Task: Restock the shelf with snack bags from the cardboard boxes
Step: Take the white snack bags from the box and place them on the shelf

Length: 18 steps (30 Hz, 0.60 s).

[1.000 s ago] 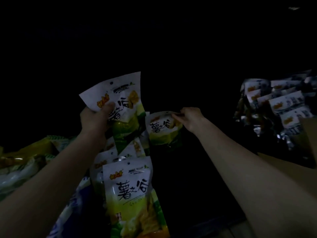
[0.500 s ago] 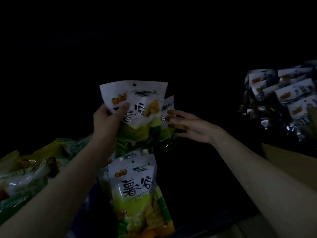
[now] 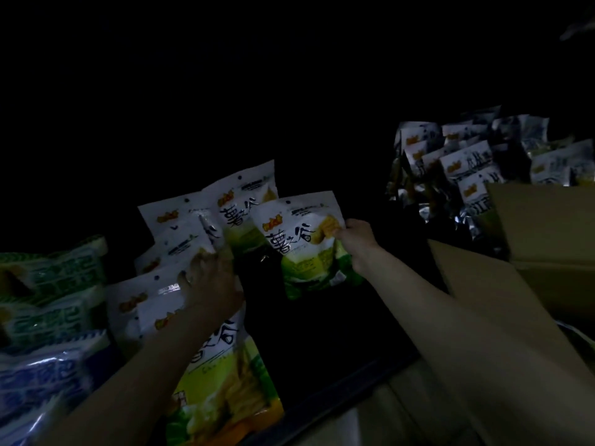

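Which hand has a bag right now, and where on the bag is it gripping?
The right hand pinches a green-and-white snack bag at its upper right edge. The left hand rests on the stacked bags; whether it grips one cannot be told.

Bare forearms, no sleeves; ring [image 3: 187, 279] on the left hand [image 3: 212, 281]

Light: very dim, upper half of the frame black.
Floor: pale patch [image 3: 380, 410] at the lower right.
Upper right corner: faint grey glint [image 3: 578, 27], too dark to identify.
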Motion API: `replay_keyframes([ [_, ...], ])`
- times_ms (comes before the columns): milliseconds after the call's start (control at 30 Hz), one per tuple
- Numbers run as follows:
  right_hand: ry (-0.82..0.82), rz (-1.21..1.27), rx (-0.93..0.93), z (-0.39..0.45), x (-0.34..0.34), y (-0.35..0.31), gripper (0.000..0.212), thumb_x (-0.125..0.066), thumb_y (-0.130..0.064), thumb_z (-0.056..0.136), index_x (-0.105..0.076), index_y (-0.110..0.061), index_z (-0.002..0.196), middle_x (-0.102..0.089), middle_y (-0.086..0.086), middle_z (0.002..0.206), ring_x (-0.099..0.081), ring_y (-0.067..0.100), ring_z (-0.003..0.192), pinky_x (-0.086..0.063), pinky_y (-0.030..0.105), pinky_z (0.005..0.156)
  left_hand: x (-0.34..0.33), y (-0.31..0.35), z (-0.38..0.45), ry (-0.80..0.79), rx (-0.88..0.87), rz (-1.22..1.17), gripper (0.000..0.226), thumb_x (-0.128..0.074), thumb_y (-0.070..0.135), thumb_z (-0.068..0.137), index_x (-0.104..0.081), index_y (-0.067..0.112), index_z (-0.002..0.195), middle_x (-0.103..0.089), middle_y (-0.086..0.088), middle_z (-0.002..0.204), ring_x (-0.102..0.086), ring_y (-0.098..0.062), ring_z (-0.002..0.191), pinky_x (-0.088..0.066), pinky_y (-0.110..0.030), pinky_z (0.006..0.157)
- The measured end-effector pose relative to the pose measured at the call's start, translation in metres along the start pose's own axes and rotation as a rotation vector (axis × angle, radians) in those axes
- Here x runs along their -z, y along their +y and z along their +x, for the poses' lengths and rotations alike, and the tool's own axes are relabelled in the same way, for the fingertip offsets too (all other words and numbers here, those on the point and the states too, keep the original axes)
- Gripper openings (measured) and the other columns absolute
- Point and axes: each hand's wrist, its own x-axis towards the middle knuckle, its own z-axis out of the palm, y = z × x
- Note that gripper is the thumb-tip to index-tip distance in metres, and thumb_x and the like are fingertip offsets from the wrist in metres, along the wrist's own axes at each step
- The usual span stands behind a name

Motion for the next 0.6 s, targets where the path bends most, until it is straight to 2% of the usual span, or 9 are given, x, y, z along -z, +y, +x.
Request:
replay_keyframes([
  [100,-0.004,-0.017,-0.018,0.008,-0.042,0.001,0.04,-0.048,-0.004,0.097,-0.044,-0.006,0.137,-0.048,0.014,0.137,-0.046,0.031,0.123,-0.039,0.035,0.093,-0.007,-0.02,-0.003,-0.066,-0.081,0.036,0.066,-0.048,0.039,0.093,-0.016,0.02,0.148,-0.002,-0.006,0.157,0.0,-0.029,0.145,-0.02,-0.044,0.112],
  [167,-0.01,-0.121,-0.016,0.011,-0.068,0.002,0.041,-0.047,-0.008,0.098,-0.042,-0.006,0.138,-0.048,0.015,0.137,-0.048,0.032,0.12,-0.042,0.036,0.091,-0.008,-0.034,-0.003,-0.066,-0.151,0.035,0.068,-0.047,0.037,0.095,-0.01,0.02,0.15,0.002,-0.003,0.158,0.001,-0.026,0.146,-0.021,-0.042,0.113],
  [267,0.01,-0.361,-0.042,0.012,-0.091,0.005,0.057,-0.045,-0.009,0.098,-0.019,-0.011,0.148,-0.034,0.015,0.146,-0.043,0.034,0.125,-0.043,0.04,0.094,-0.008,-0.047,-0.005,-0.022,-0.234,-0.034,0.072,-0.051,0.026,0.094,-0.008,0.016,0.15,-0.002,-0.003,0.158,-0.003,-0.023,0.146,-0.022,-0.039,0.115],
  [333,-0.036,-0.509,-0.05,0.009,-0.094,0.008,0.067,-0.045,-0.009,0.097,-0.004,-0.012,0.15,-0.026,0.016,0.15,-0.042,0.035,0.127,-0.043,0.039,0.09,-0.008,-0.05,-0.008,0.06,-0.307,-0.103,0.073,-0.061,0.013,0.085,-0.023,0.008,0.147,-0.015,-0.012,0.156,-0.018,-0.031,0.144,-0.027,-0.044,0.11],
  [400,-0.044,-0.749,0.014,0.005,-0.083,0.012,0.075,-0.046,-0.01,0.097,0.006,-0.016,0.15,-0.022,0.015,0.153,-0.039,0.035,0.13,-0.043,0.04,0.095,-0.011,-0.047,-0.011,0.146,-0.333,-0.155,0.071,-0.067,0.006,0.079,-0.035,0.003,0.141,-0.027,-0.019,0.15,-0.029,-0.038,0.138,-0.031,-0.05,0.106],
  [467,-0.064,-0.91,0.091,-0.001,-0.058,0.01,0.079,-0.048,-0.009,0.096,0.008,-0.02,0.15,-0.017,0.012,0.155,-0.032,0.034,0.135,-0.037,0.044,0.105,-0.008,-0.034,-0.014,0.127,-0.285,-0.161,0.066,-0.057,0.014,0.089,-0.025,0.006,0.146,-0.017,-0.014,0.155,-0.017,-0.03,0.144,-0.02,-0.044,0.112],
  [500,-0.104,-0.909,0.133,-0.006,-0.041,0.004,0.079,-0.049,-0.009,0.095,0.007,-0.021,0.15,-0.016,0.011,0.155,-0.029,0.034,0.136,-0.036,0.043,0.107,-0.007,-0.026,-0.015,0.143,-0.28,-0.191,0.063,-0.053,0.015,0.092,-0.022,0.006,0.147,-0.015,-0.014,0.156,-0.014,-0.03,0.145,-0.017,-0.043,0.113],
  [600,-0.278,-0.757,0.285,-0.029,0.025,-0.022,0.072,-0.047,-0.009,0.096,-0.001,-0.019,0.151,-0.021,0.014,0.151,-0.03,0.035,0.135,-0.033,0.038,0.106,0.007,0.01,-0.018,0.204,-0.365,-0.345,0.058,-0.055,0.011,0.091,-0.031,0.006,0.143,-0.021,-0.016,0.154,-0.02,-0.035,0.142,-0.015,-0.049,0.112],
])
